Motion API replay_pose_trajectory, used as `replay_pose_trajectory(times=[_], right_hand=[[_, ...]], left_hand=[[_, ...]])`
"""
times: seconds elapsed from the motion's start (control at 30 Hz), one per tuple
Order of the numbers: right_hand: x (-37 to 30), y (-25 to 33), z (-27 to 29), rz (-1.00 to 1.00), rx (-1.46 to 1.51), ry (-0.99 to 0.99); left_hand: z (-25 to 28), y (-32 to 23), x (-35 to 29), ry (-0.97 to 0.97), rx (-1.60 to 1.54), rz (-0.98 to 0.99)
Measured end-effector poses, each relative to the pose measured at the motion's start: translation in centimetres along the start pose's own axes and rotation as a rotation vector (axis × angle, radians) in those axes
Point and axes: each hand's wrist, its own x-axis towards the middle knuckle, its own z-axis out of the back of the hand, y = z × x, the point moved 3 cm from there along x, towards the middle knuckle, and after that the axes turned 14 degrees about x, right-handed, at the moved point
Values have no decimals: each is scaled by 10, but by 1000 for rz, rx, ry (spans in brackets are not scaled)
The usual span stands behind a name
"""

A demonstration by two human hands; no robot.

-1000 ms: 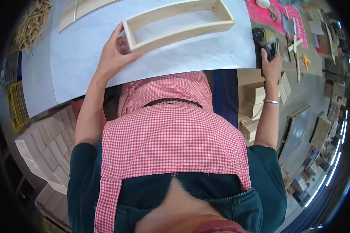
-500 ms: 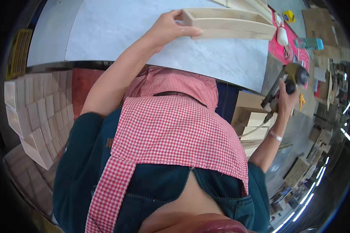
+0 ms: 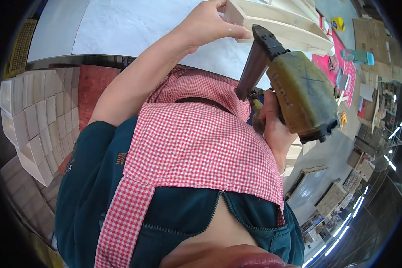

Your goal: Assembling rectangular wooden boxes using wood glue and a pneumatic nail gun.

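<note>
A long, shallow box of pale wood (image 3: 295, 33) lies at the far edge of the view on the worktable. My left hand (image 3: 214, 22) grips its left end, thumb on the near side and fingers over the far side. My right hand (image 3: 274, 125) is closed around the handle of a worn yellow-green nail gun (image 3: 301, 91). The gun is raised in front of me, its black nose close to the box's near left corner; I cannot tell whether they touch. Its magazine slants down toward my apron.
The white worktable (image 3: 120, 27) spreads ahead. To the left stand stacked wooden boxes (image 3: 42, 111) beside a red board (image 3: 96, 91). A pink cloth (image 3: 348, 82), a teal-capped bottle (image 3: 359, 56) and a yellow tape measure (image 3: 338, 23) lie at the right.
The nail gun in my right hand has come up and left from the table's right side to the box's left end. My left hand and the box have shifted slightly right and away.
</note>
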Motion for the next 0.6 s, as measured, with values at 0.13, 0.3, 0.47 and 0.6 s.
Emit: replay_pose_trajectory(times=[0.13, 0.3, 0.47, 0.6], right_hand=[[1, 0, -2, -5, -19, 18], [1, -2, -2, -16, -36, 31], [2, -4, -2, -26, -51, 46], [2, -5, -4, -32, -63, 60]], left_hand=[[4, -6, -3, -18, 12, -52], [4, -11, -6, -13, -19, -70], [4, -9, -6, -17, -13, -48], [4, -8, -5, -19, 16, -32]])
